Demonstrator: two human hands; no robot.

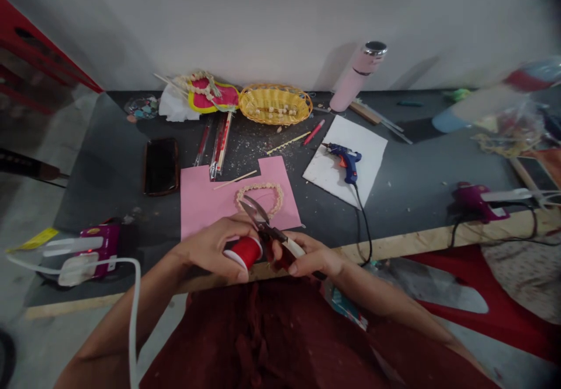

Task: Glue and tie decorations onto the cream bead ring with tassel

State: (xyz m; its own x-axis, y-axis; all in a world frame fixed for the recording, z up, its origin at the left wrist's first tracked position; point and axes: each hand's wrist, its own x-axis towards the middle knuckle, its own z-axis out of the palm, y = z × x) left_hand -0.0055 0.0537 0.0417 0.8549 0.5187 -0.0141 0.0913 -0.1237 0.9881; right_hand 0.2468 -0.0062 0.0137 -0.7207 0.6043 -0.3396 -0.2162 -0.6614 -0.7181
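My left hand (219,246) is closed around a spool of red thread (248,253) near the table's front edge. In my right hand (311,254) is a pair of scissors (274,232), its blades apart and pointing up and to the left. Just beyond the blades, a ring of small pale beads (260,186) lies on a pink sheet of paper (197,199) with a notched far edge. The near side of the ring is partly hidden by the scissors and my left fingers. A thin pale stick (235,179) rests across the paper's notch.
A blue glue gun (346,158) lies on a white board (372,146), its cord running off the front edge. Farther back are a yellow wicker basket (276,117) and a pink bottle (355,79). A phone (160,166) and a purple power socket (107,249) are at left.
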